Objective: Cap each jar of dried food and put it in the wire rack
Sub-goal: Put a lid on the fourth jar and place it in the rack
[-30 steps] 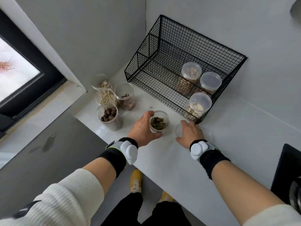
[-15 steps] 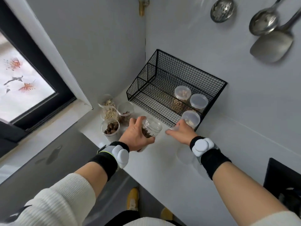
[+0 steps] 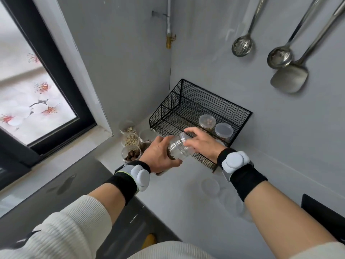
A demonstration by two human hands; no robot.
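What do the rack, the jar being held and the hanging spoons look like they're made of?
Rack: thin metal wire, it seems, in a matte black coat; an open grid you see through.
Jar: clear and glossy, with bright glare and dark dried food visible through the wall; plastic or glass, I can't tell which.
Spoons: bare polished metal, likely stainless steel, judging by the silvery shine.

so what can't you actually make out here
- Third capped jar in the rack: head view, hidden behind the right hand.
- Lid on the held jar: head view, right fingers cover it; whether it is seated is unclear.
- Held jar's contents: mostly hidden by the left hand.
- Black object at the right edge: cut off.
- Spare lids on the counter: faint, count unclear.
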